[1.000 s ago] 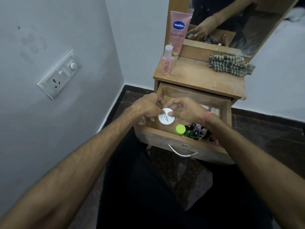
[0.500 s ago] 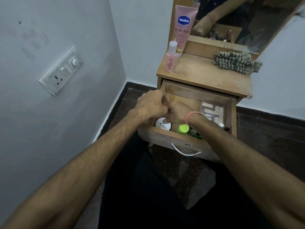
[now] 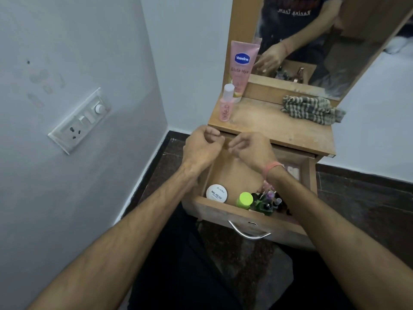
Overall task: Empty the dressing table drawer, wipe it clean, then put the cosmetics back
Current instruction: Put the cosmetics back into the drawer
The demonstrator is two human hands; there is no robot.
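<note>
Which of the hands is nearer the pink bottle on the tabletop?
Left. The left hand hovers just below the pink bottle, at the tabletop's front edge; the right hand is farther right, over the open drawer.

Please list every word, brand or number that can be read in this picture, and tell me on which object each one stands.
"Vaseline" and "Gluta-Hya": on the pink tube against the mirror; its smaller print is unreadable.
"NAIL POLISH": on the round white lid in the open drawer; the small brand word above it and the line below are too blurred.
"Racing Team", mirrored: on the dark shirt reflected in the mirror.
Small pink bottle: its print is unreadable.
</note>
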